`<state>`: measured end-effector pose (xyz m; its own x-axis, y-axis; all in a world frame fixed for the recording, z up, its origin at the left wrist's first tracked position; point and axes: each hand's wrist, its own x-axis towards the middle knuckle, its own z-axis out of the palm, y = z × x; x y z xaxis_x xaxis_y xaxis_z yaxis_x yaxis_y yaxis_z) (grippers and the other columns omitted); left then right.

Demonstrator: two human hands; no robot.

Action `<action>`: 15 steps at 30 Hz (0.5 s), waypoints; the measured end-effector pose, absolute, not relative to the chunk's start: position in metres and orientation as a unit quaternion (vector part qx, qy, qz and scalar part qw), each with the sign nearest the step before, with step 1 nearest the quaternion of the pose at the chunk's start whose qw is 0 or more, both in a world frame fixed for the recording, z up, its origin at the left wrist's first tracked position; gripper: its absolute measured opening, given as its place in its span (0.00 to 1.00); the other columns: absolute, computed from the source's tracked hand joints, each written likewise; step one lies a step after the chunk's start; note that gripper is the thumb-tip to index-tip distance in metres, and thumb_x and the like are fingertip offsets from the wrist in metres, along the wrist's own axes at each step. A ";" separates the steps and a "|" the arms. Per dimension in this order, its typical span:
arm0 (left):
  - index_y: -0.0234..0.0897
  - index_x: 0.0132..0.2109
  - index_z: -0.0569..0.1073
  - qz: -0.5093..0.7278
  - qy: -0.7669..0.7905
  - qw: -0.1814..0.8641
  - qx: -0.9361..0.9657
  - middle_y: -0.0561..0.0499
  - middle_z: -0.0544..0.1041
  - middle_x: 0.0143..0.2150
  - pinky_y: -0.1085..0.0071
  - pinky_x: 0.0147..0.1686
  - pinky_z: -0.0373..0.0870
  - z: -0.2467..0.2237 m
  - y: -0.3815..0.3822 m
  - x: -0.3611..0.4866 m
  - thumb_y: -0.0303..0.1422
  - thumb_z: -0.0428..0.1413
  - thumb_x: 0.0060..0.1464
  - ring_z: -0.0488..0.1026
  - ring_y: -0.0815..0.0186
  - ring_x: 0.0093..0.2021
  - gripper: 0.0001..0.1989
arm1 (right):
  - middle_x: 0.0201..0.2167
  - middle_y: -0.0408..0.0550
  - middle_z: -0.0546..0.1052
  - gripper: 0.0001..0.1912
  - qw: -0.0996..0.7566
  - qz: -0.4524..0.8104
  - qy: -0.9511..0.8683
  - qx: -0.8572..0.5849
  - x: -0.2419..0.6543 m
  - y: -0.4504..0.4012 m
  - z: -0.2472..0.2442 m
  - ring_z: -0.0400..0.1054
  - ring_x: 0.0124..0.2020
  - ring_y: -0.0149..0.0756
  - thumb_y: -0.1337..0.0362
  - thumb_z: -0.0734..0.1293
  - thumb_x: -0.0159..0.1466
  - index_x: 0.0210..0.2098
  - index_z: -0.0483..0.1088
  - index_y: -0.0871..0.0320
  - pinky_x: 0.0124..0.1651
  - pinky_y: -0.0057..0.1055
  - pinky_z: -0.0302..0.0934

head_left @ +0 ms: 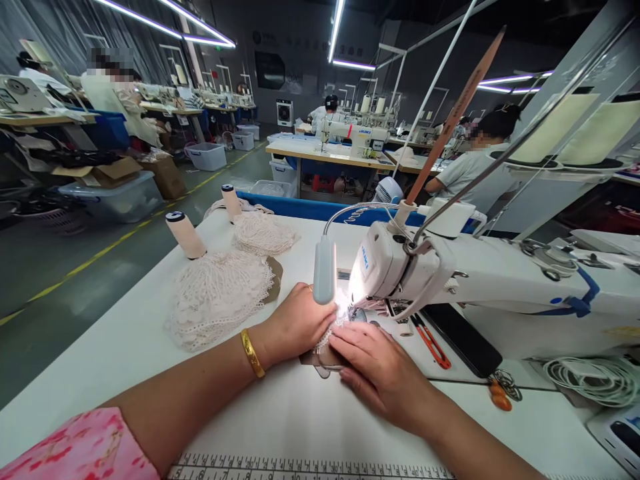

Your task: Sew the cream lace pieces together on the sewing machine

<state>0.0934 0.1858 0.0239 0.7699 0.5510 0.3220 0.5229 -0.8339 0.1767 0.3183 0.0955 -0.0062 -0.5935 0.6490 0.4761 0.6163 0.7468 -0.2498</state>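
A small piece of lace-edged fabric (324, 341) lies under the lit needle area of a white sewing machine (385, 260). My left hand (297, 321) is at its left side, fingers closed together on it near the needle; a gold bangle circles that wrist. From the right, my right hand (377, 367) rests on the same fabric with its fingers laid out flat and the thumb apart. A grey lamp head (325, 272) hangs just above my left fingertips and hides part of the stitching spot.
Left on the white table (240, 413) are lace piles (220, 297) and two thread cones (185, 235). Orange snips (431, 341), a black phone (463, 339) and keys lie beneath the machine arm. A ruler strip (280, 468) runs along the front. Co-workers sit at other machines beyond.
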 end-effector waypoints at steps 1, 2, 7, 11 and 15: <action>0.37 0.40 0.76 0.182 0.283 0.038 0.941 0.48 0.77 0.36 0.62 0.43 0.68 0.025 0.186 0.092 0.31 0.48 0.72 0.74 0.59 0.39 0.14 | 0.54 0.56 0.78 0.18 0.270 0.019 -0.895 -0.354 0.320 0.096 -0.004 0.69 0.57 0.50 0.61 0.59 0.80 0.66 0.66 0.58 0.53 0.44 0.67; 0.36 0.39 0.76 0.188 0.280 0.039 0.940 0.48 0.77 0.35 0.62 0.42 0.68 0.025 0.185 0.091 0.31 0.48 0.72 0.73 0.59 0.37 0.14 | 0.47 0.55 0.80 0.18 0.261 -0.007 -0.892 -0.369 0.323 0.097 -0.002 0.72 0.50 0.48 0.60 0.57 0.80 0.64 0.68 0.59 0.50 0.43 0.67; 0.36 0.43 0.78 0.236 0.242 0.069 0.939 0.48 0.76 0.36 0.63 0.41 0.69 0.026 0.183 0.090 0.30 0.51 0.70 0.72 0.60 0.38 0.11 | 0.24 0.48 0.72 0.13 0.283 -0.221 -0.806 -0.470 0.343 0.097 0.007 0.67 0.33 0.46 0.65 0.61 0.79 0.44 0.77 0.59 0.43 0.42 0.60; 0.36 0.40 0.78 0.240 0.220 0.056 0.944 0.46 0.76 0.41 0.65 0.39 0.69 0.024 0.183 0.092 0.25 0.53 0.67 0.71 0.60 0.41 0.10 | 0.36 0.50 0.78 0.11 0.291 -0.073 -0.857 -0.418 0.337 0.092 0.009 0.70 0.40 0.45 0.66 0.61 0.78 0.51 0.75 0.57 0.46 0.40 0.62; 0.36 0.39 0.80 0.235 0.217 0.065 0.945 0.44 0.75 0.42 0.65 0.39 0.69 0.021 0.180 0.093 0.25 0.54 0.65 0.71 0.60 0.41 0.10 | 0.45 0.53 0.79 0.15 0.216 -0.032 -0.874 -0.434 0.343 0.097 0.004 0.70 0.48 0.47 0.75 0.59 0.71 0.47 0.75 0.56 0.48 0.41 0.65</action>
